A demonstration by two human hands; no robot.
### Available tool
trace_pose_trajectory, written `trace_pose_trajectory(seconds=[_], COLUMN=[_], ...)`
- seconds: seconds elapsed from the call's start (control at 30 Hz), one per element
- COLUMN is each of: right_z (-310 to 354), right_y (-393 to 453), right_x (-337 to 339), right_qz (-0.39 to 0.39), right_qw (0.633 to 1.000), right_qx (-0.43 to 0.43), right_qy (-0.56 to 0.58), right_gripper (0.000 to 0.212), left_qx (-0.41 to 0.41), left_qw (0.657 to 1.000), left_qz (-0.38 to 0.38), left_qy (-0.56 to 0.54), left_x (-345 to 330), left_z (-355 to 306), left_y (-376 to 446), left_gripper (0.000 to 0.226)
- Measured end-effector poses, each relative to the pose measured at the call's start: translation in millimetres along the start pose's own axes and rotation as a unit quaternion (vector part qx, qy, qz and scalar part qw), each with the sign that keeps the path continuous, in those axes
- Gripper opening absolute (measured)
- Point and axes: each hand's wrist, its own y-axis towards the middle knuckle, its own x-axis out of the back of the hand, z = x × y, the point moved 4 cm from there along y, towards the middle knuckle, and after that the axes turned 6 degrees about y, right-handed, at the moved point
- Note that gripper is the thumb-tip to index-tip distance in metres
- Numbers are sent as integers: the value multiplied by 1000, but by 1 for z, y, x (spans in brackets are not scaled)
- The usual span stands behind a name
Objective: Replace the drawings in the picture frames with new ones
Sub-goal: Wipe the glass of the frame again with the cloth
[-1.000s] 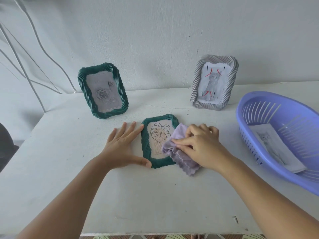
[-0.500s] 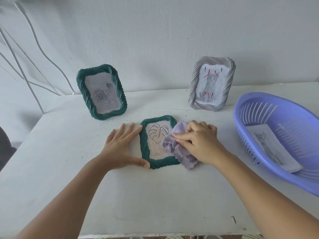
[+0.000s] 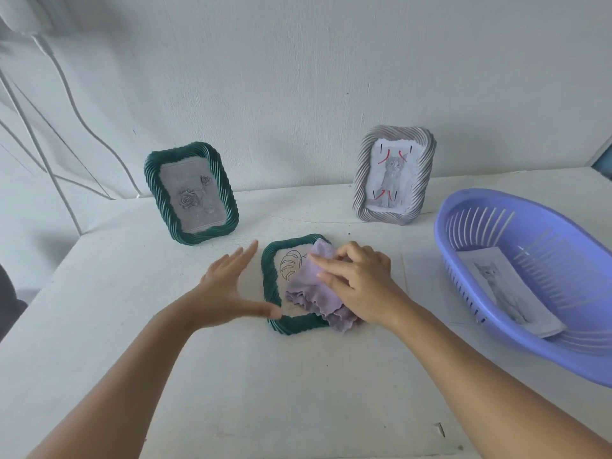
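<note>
Centre: dark green rope-patterned frame [image 3: 270,286], lilac cloth [image 3: 313,288] over it. Upper left: matching green frame [image 3: 155,193]. Upper right: grey-and-white striped frame [image 3: 420,180]. Right: periwinkle basket [image 3: 463,200].

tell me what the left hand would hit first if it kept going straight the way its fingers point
The left hand points up and to the right, toward the back of the table. The line passes between the two standing frames, so probably the wall first, though depth is hard to judge. The standing green frame stays left of that line.
</note>
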Motion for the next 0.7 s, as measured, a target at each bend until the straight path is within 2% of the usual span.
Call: trace_pose_trajectory(seconds=[0.07,0.13,0.27,0.37,0.43,0.7], right_z=[-8,-15,-23,-22,-23,-20], right_y=[-1,-2,-3,-4,-4,-1], right_x=[4,3,-3,-1,-1,5], right_qz=[-32,-36,15,19,20,19], right_qw=[999,997,995,994,994,995], right_qx=[-26,-51,-76,-80,-82,-87], right_qy=[-14,-38,-66,-71,-69,-41], right_gripper=[58,62,55,59,52,57], left_qx=[-5,-32,-60,-42,-24,-27], left_qw=[997,992,991,990,992,996], left_qz=[-72,-122,-121,-109,-94,-78], left_qy=[-41,-26,24,74,77,-25], left_x=[9,10,-7,-20,-26,-22], left_z=[-11,-31,-73,-88,-90,-96], left_y=[0,5,20,31,35,30], left_gripper=[115,96,72,74,79,88])
